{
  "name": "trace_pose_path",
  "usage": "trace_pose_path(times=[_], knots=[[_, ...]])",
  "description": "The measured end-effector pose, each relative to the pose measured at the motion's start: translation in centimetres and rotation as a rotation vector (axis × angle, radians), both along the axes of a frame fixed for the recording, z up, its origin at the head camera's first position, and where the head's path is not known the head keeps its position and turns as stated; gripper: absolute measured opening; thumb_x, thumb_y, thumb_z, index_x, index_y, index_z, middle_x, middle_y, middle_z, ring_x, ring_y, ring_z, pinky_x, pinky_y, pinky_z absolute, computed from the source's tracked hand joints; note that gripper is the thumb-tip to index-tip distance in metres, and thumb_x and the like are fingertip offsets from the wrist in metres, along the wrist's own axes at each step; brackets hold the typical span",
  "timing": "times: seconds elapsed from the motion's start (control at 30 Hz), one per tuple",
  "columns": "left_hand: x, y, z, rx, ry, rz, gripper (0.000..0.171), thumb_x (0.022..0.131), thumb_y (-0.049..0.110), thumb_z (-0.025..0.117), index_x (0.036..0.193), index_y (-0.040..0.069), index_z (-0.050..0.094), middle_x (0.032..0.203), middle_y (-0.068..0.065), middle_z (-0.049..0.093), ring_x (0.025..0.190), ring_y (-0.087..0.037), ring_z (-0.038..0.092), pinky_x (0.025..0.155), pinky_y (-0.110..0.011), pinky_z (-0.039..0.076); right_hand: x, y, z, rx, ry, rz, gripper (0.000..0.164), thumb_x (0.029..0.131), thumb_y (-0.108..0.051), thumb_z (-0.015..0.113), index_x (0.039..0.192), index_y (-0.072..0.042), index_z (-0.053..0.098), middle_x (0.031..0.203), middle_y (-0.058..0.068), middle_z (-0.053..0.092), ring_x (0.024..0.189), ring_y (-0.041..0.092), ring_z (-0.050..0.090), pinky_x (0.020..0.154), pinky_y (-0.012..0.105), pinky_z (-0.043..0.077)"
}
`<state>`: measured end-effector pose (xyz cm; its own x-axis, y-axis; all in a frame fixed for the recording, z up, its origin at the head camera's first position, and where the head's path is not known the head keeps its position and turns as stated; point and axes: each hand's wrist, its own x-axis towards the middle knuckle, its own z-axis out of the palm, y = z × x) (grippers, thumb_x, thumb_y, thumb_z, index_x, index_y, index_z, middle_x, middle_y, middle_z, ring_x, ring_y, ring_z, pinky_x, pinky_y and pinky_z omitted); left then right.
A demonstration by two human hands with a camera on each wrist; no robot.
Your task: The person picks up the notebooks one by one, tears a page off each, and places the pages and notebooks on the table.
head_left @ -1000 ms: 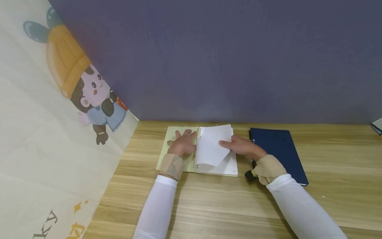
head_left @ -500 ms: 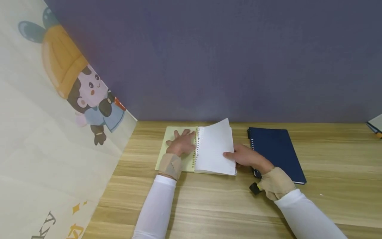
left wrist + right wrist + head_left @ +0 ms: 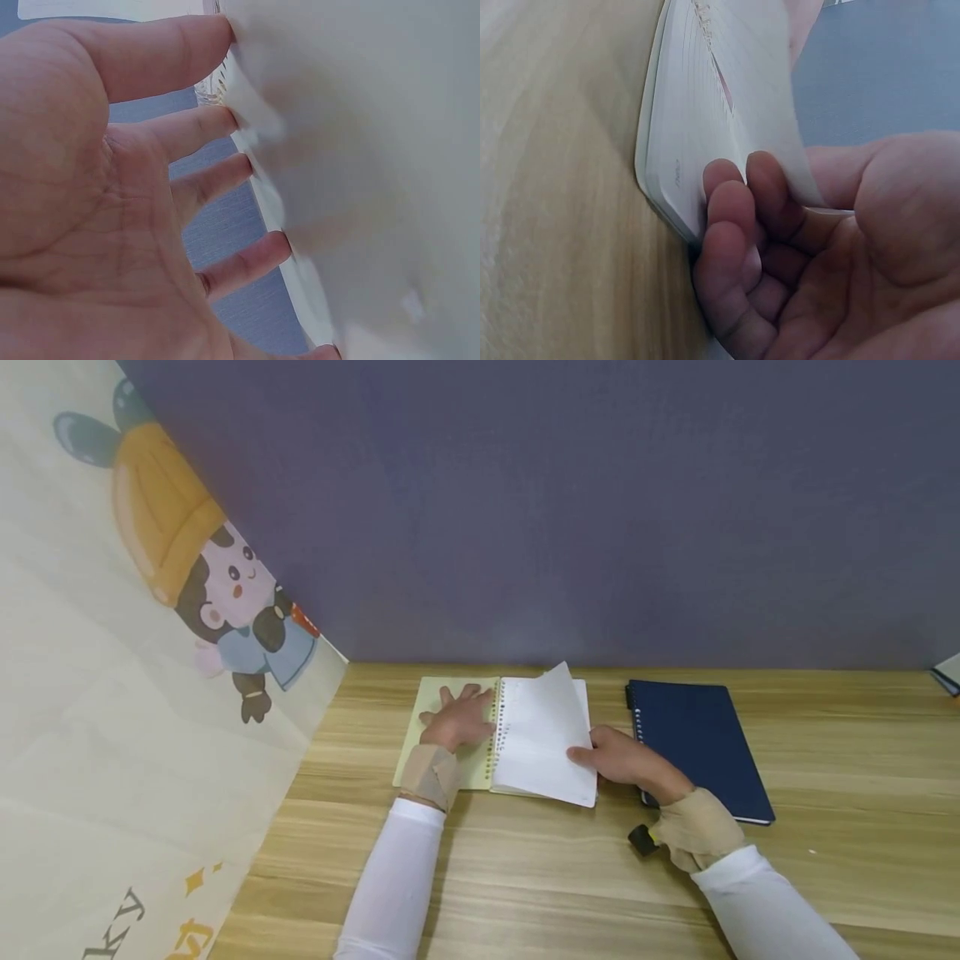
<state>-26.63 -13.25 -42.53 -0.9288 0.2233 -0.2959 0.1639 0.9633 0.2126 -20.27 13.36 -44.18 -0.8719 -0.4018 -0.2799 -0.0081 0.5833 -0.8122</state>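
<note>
A spiral-bound notebook with a pale green cover lies open on the wooden table. My left hand presses on the turned-back left side with its fingers spread; the left wrist view shows the fingertips touching the pale surface. At the right edge of the notebook, my right hand pinches a white page between thumb and fingers. That page bends up from the stack, its far corner lifted. In the right wrist view the curled fingers lie behind the page, with the remaining sheets below.
A closed dark blue spiral notebook lies to the right, just beyond my right hand. Behind the table rises a dark blue-grey wall. A pale wall with a cartoon figure stands on the left.
My right hand has moved slightly down and right along the page edge. The page it held at first came down flatter; now a page's far corner is raised. The left hand has stayed in place.
</note>
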Motion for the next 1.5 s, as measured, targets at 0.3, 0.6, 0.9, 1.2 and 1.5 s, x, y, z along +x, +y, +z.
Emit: trace_pose_path(times=[0.3, 0.6, 0.9, 1.2, 1.5], knots=[[0.2, 0.1, 0.3, 0.004, -0.008, -0.003, 0.064, 0.091, 0.043, 0.047, 0.147, 0.033, 0.018, 0.153, 0.007, 0.009, 0.136, -0.040, -0.004, 0.086, -0.075, 0.011, 0.1, 0.3, 0.1, -0.013, 0.006, 0.037, 0.031, 0.095, -0.033, 0.046, 0.091, -0.009, 0.065, 0.059, 0.002, 0.045, 0.048, 0.011, 0.029, 0.046, 0.029, 0.029], [0.1, -0.1, 0.2, -0.007, -0.022, -0.010, 0.064, 0.091, 0.043, 0.046, 0.147, 0.034, 0.016, 0.153, 0.006, 0.007, 0.135, -0.041, -0.005, 0.085, -0.075, 0.010, -0.1, 1.0, -0.1, -0.118, 0.013, 0.108, 0.034, 0.096, -0.029, 0.046, 0.108, -0.002, 0.061, 0.094, 0.005, 0.063, 0.081, 0.019, 0.056, 0.071, 0.035, 0.043], [0.0, -0.1, 0.1, -0.003, -0.006, -0.008, 0.065, 0.090, 0.040, 0.048, 0.147, 0.033, 0.018, 0.153, 0.007, 0.009, 0.135, -0.042, -0.004, 0.085, -0.075, 0.011, 0.1, 1.8, 0.0, -0.112, -0.067, 0.055, 0.040, 0.096, -0.034, 0.045, 0.124, -0.008, 0.053, 0.115, 0.005, 0.056, 0.111, 0.023, 0.049, 0.091, 0.038, 0.036], [0.0, 0.0, -0.1, -0.004, 0.001, -0.009, 0.065, 0.090, 0.041, 0.047, 0.147, 0.034, 0.017, 0.153, 0.007, 0.008, 0.135, -0.042, -0.005, 0.085, -0.075, 0.011, 0.3, 1.9, 1.3, -0.030, -0.025, 0.004, 0.047, 0.092, -0.046, 0.048, 0.123, -0.012, 0.053, 0.118, 0.006, 0.053, 0.112, 0.025, 0.046, 0.088, 0.038, 0.036], [0.1, 0.0, -0.1, 0.002, -0.001, -0.006, 0.064, 0.091, 0.042, 0.046, 0.147, 0.033, 0.017, 0.153, 0.007, 0.008, 0.135, -0.041, -0.005, 0.086, -0.075, 0.010, 2.3, 2.5, 5.9, -0.125, 0.152, 0.005, 0.059, 0.097, -0.032, 0.042, 0.148, -0.017, 0.015, 0.144, 0.012, 0.028, 0.123, 0.030, 0.039, 0.091, 0.041, 0.037]])
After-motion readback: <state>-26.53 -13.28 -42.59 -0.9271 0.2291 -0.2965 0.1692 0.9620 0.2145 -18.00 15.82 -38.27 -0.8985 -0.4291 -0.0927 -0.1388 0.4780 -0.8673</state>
